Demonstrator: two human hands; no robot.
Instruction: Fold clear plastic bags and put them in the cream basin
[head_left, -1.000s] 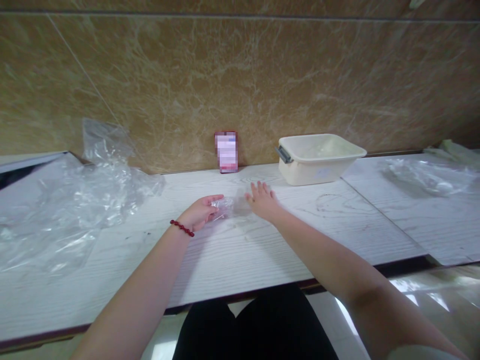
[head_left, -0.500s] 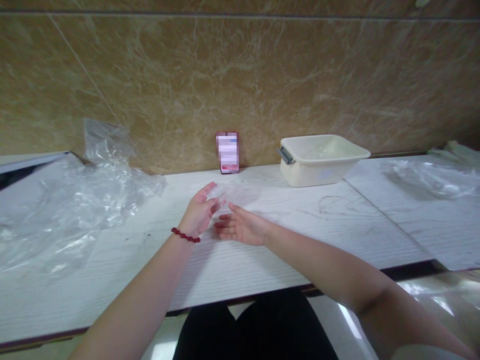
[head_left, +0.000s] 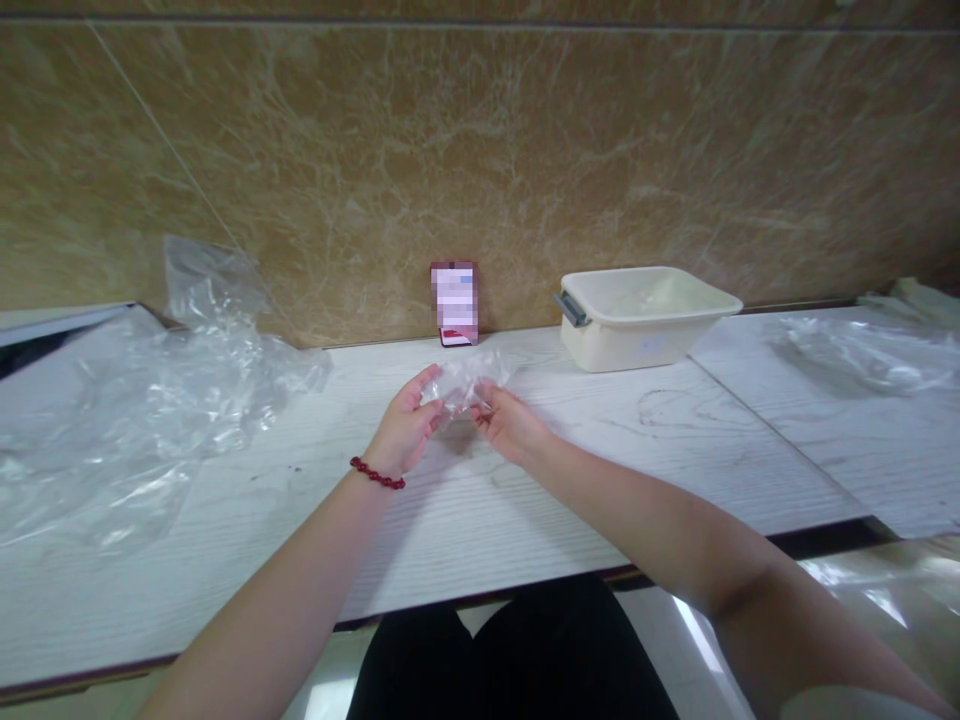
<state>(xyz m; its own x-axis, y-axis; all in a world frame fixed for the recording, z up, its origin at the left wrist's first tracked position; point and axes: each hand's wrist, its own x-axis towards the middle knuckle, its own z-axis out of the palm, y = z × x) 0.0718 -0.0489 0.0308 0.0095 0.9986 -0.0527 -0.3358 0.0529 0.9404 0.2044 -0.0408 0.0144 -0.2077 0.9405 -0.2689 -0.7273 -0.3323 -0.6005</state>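
Observation:
Between my two hands, just above the white wood-grain table (head_left: 465,540), is a small clear plastic bag (head_left: 466,380), crumpled and shiny. My left hand (head_left: 409,420), with a dark red bead bracelet (head_left: 377,474) at the wrist, pinches the bag's left side between thumb and fingers. On the other side, my right hand (head_left: 511,424) has its fingers closed on the right edge of the bag. Whether anything is inside the bag I cannot make out.
A phone (head_left: 454,304) leans on the brown marbled wall behind my hands. Back right stands a cream plastic bin (head_left: 637,340) with a grey handle. Large clear plastic sheeting (head_left: 187,400) lies on the left, and more clear plastic (head_left: 877,355) on the far right.
My right hand, open and below the bag before, has moved up and right and closed on its right edge. The bag now shows more crumpled between both hands.

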